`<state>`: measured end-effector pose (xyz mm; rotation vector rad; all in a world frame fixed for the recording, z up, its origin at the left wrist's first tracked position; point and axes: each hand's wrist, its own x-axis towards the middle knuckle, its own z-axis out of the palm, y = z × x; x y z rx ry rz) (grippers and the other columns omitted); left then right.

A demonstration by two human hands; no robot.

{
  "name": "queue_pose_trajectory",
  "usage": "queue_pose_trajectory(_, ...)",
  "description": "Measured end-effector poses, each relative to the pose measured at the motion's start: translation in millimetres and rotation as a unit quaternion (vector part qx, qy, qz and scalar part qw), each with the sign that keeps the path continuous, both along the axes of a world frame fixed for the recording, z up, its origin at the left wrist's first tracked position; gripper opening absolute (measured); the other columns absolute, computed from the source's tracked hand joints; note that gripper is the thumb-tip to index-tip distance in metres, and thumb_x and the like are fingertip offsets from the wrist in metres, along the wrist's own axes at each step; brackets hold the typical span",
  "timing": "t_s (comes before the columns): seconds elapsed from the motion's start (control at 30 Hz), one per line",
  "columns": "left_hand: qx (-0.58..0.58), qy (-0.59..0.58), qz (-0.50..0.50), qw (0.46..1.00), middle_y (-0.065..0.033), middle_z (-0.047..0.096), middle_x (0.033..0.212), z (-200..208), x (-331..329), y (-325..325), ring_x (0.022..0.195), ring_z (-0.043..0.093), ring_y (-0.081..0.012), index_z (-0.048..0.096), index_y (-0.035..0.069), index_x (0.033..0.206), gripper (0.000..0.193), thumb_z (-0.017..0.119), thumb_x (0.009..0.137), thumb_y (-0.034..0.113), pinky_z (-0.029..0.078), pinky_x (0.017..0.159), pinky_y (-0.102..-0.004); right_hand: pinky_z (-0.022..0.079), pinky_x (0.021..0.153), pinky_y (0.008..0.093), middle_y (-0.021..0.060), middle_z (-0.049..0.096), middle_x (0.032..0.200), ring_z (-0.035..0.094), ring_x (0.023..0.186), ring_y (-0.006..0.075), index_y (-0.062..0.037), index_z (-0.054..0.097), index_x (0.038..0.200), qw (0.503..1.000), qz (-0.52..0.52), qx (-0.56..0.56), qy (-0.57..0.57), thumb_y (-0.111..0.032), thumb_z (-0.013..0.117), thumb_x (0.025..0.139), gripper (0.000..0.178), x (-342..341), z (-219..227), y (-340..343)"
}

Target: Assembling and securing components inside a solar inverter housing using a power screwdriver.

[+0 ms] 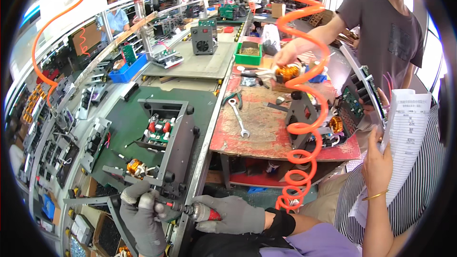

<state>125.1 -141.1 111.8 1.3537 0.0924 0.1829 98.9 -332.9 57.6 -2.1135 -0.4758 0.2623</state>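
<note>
My right hand (pixel 233 215), in a grey glove, is wrapped round a red and silver power screwdriver (pixel 205 212). The tool lies nearly level, its bit pointing left at the near end of an open metal chassis (pixel 178 133). Curled by the bit is my gloved left hand (pixel 142 212), its fingers closed at the chassis edge; whatever they pinch is hidden. Inside the chassis, a green circuit board (pixel 159 135) carries red parts. A copper-wound coil (pixel 135 167) sits at its near left part. The chassis rests on a green work board (pixel 119 135).
An orange coiled air hose (pixel 300 128) hangs to my right. Beside me is a red bench (pixel 262 123) with a wrench (pixel 238 119), pliers and a second chassis (pixel 300 114). One co-worker (pixel 385 33) reaches over it; another person's hand (pixel 377 166) holds papers (pixel 407 133).
</note>
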Motion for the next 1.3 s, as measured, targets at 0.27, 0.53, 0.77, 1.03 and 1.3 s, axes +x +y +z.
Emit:
queue_pose_trajectory(0.27, -0.054, 0.006, -0.050, 0.997, -0.0113, 0.064, 0.089, -1, 5, 0, 0.060, 0.053, -0.0070, 0.057, 0.002, 0.111, 0.020, 0.058, 0.092, 0.009, 0.041, 0.047, -0.0202, 0.052, 0.078, 0.0429, 0.0225, 0.066, 0.094, 0.065, 0.089, 0.0409, -0.0086, 0.045, 0.132, 0.997, -0.004, 0.076, 0.031, -0.046, 0.068, 0.084, 0.065, 0, -5, -4)
queue_pose_trajectory(0.53, -0.079, 0.040, -0.091, 0.992, -0.0106, 0.065, 0.092, -13, 15, -9, 0.064, 0.055, -0.0058, 0.057, -0.001, 0.117, 0.025, 0.057, 0.094, 0.010, 0.046, 0.055, -0.0205, 0.053, 0.073, 0.0375, 0.0159, 0.069, 0.090, 0.069, 0.084, 0.0335, -0.0068, 0.047, 0.129, 0.994, -0.004, 0.108, 0.000, -0.039, 0.070, 0.084, 0.059, 2, -10, -13)
queue_pose_trajectory(0.77, -0.069, 0.038, -0.096, 0.992, -0.0138, 0.066, 0.090, -14, 25, -20, 0.061, 0.059, -0.0080, 0.056, -0.004, 0.117, 0.025, 0.056, 0.094, 0.008, 0.049, 0.054, -0.0221, 0.053, 0.072, 0.0390, 0.0172, 0.067, 0.092, 0.068, 0.084, 0.0359, -0.0055, 0.048, 0.127, 0.984, -0.003, 0.178, 0.019, -0.039, 0.070, 0.085, 0.058, 10, -15, -22)
queue_pose_trajectory(1.03, -0.187, 0.069, -0.118, 0.973, -0.0147, 0.066, 0.091, -15, 38, -32, 0.059, 0.061, -0.0119, 0.051, -0.003, 0.121, 0.028, 0.052, 0.096, 0.008, 0.049, 0.048, -0.0243, 0.053, 0.070, 0.0403, 0.0174, 0.066, 0.090, 0.067, 0.083, 0.0364, -0.0053, 0.050, 0.123, 0.991, -0.045, 0.124, -0.027, -0.042, 0.071, 0.082, 0.058, 19, -17, -28)
queue_pose_trajectory(1.3, -0.172, 0.085, -0.104, 0.976, -0.0138, 0.065, 0.091, -21, 45, -32, 0.058, 0.060, -0.0127, 0.051, -0.002, 0.121, 0.026, 0.052, 0.097, 0.008, 0.049, 0.047, -0.0244, 0.052, 0.070, 0.0398, 0.0166, 0.065, 0.083, 0.067, 0.078, 0.0355, -0.0049, 0.051, 0.122, 0.987, -0.042, 0.155, 0.003, -0.042, 0.070, 0.082, 0.058, 24, -16, -31)
